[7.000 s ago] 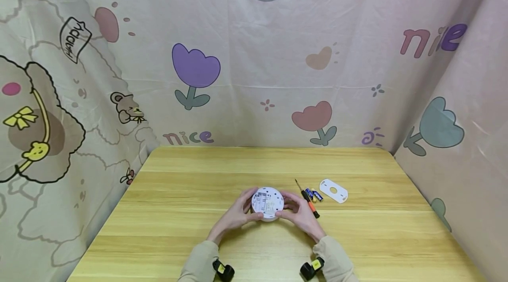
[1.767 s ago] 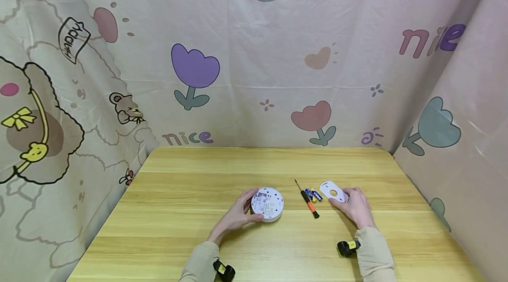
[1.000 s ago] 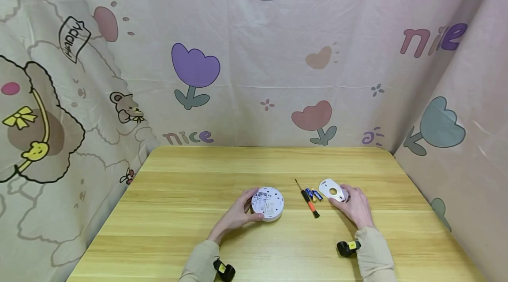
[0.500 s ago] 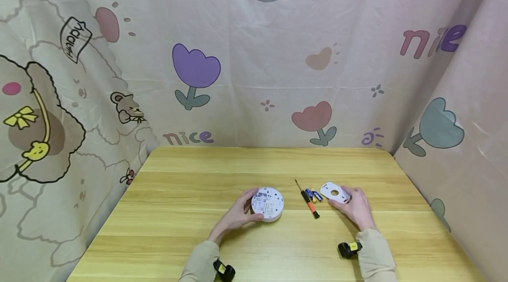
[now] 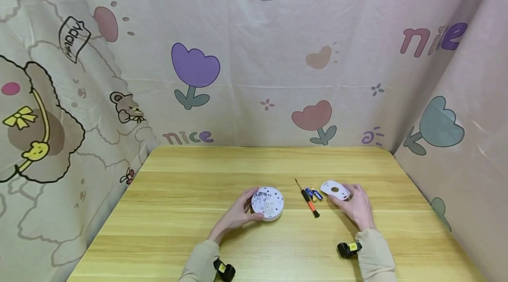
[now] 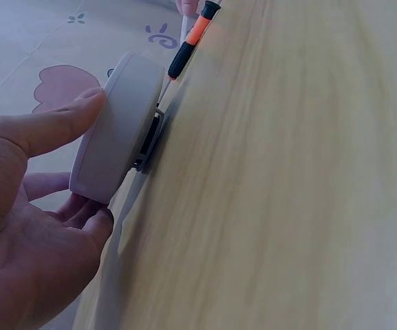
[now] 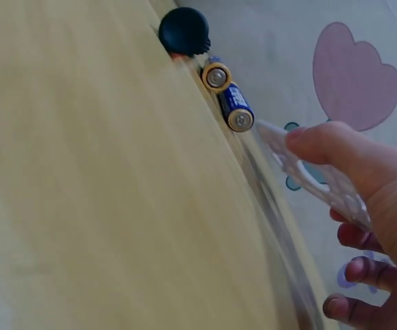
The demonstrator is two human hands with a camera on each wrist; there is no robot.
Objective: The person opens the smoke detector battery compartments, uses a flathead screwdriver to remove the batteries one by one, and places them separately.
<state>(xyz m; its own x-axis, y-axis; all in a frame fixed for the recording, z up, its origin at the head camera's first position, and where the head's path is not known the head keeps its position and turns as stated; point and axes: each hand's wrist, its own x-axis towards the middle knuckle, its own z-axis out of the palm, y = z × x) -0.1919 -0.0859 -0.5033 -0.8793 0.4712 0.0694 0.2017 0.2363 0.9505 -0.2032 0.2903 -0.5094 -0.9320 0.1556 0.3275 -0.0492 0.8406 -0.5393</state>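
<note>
In the head view, a round white smoke detector (image 5: 267, 204) sits at the middle of the table, its labelled, slotted back facing up. My left hand (image 5: 237, 212) grips it from the left, thumb at the near edge. The left wrist view shows the detector (image 6: 119, 130) from the side, with a dark-slotted part on its underside. To the right, my right hand (image 5: 356, 207) pinches the right end of a white mounting plate (image 5: 330, 188), rounded at its ends with a central hole. The plate (image 7: 308, 180) is tilted in the right wrist view, its left end low near the table.
Between the hands lie a black-and-orange screwdriver (image 5: 310, 203) and blue batteries (image 5: 317, 194), close to the plate's left end. The wooden table (image 5: 198, 176) ends at a printed cloth backdrop (image 5: 254, 53). Wrist cameras (image 5: 348, 249) are strapped at both sleeves.
My right hand has left the smoke detector and moved right to take hold of the mounting plate, whose right end has since tilted up. My left hand stays on the detector.
</note>
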